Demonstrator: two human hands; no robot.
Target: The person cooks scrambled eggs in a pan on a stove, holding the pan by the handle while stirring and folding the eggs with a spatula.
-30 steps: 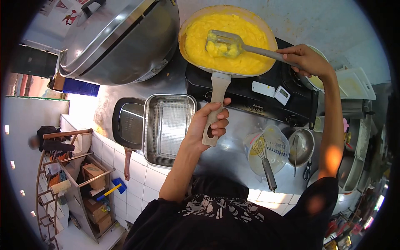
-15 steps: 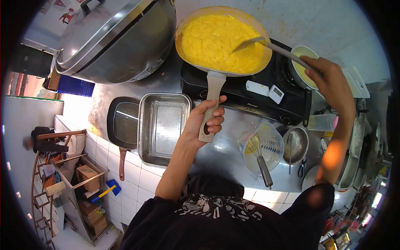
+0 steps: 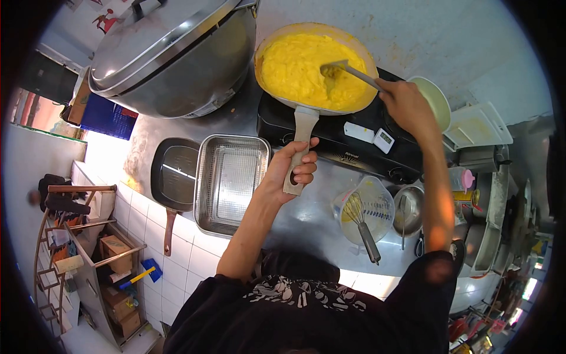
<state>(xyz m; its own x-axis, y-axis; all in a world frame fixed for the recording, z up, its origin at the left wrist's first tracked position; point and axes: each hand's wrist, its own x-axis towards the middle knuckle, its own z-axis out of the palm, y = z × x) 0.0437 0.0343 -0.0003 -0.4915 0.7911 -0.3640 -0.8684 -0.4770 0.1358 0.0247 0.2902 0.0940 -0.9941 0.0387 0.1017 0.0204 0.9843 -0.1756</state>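
Observation:
My left hand is wrapped around the pale handle of a frying pan. The pan sits over the black gas stove, its near side toward me. Soft yellow scrambled egg fills most of it. My right hand grips the handle of a grey spatula, whose blade is dipped into the egg right of the pan's middle. A dark trough shows in the egg just below the blade. Beside my right hand is a pale bowl, partly hidden by the hand.
A large steel pot stands at left. Nearer are a square grill pan and a rectangular steel basket. A whisk rests in a measuring jug beside a steel bowl. A digital timer lies on the stove.
My right hand has moved left and slightly down, carrying the spatula deeper into the egg and opening a trough. My left hand keeps its hold; the pan appears slightly lower in view.

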